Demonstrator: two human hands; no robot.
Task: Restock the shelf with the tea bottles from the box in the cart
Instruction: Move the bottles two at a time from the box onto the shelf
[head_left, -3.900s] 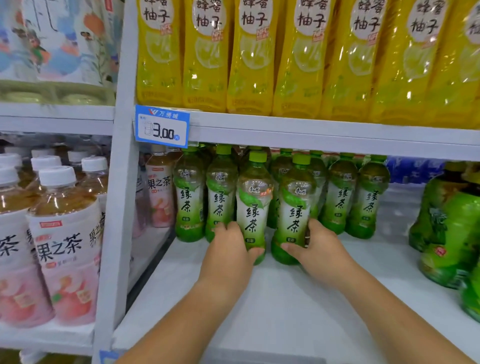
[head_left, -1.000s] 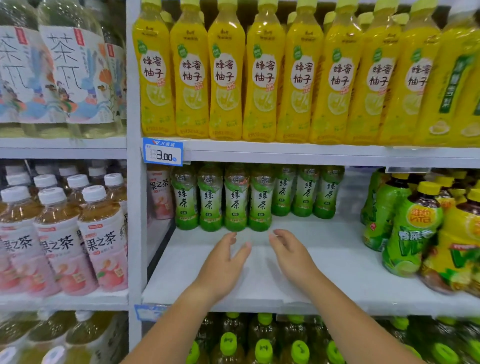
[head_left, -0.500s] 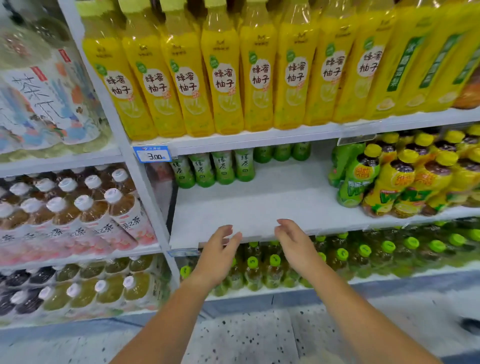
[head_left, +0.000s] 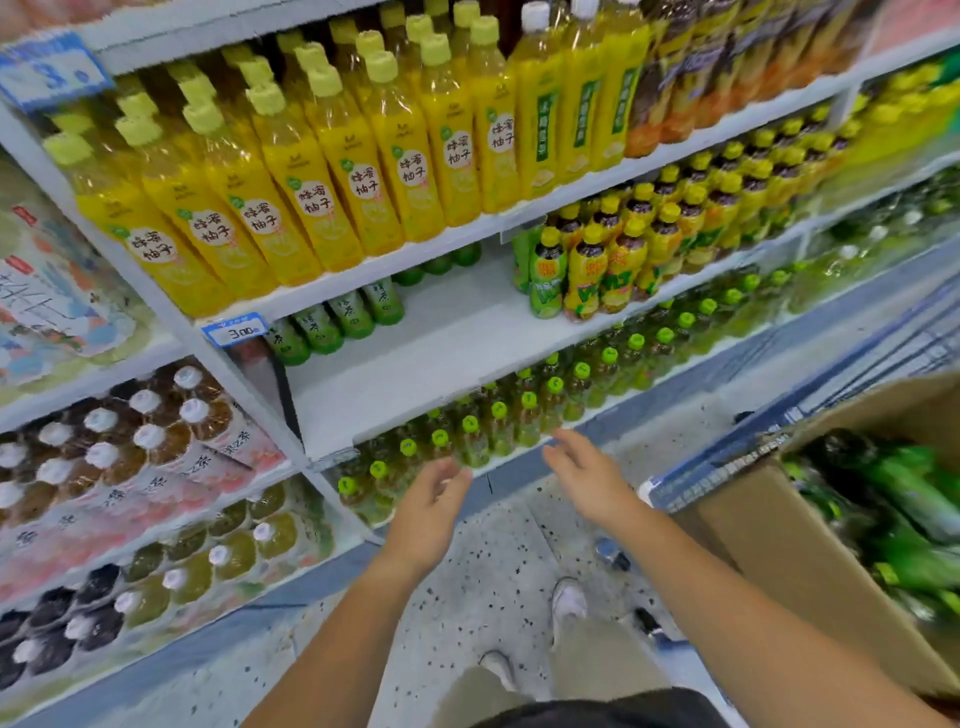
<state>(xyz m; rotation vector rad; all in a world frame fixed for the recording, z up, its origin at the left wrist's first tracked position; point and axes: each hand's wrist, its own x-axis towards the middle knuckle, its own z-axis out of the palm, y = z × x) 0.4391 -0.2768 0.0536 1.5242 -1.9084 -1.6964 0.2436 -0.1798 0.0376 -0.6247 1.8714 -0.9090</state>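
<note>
Both hands have pulled back off the shelf (head_left: 457, 348); left hand (head_left: 426, 512) and right hand (head_left: 587, 480) hang empty, fingers relaxed. To the right, green tea bottles (head_left: 904, 499) lie in the cardboard box (head_left: 779, 545), newly in view.

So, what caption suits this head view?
Open left hand and right hand hover between part-filled tea shelf and box of green bottles.

A shop: shelves (head_left: 447, 353) of priced drink bottles (head_left: 332, 171).
</note>
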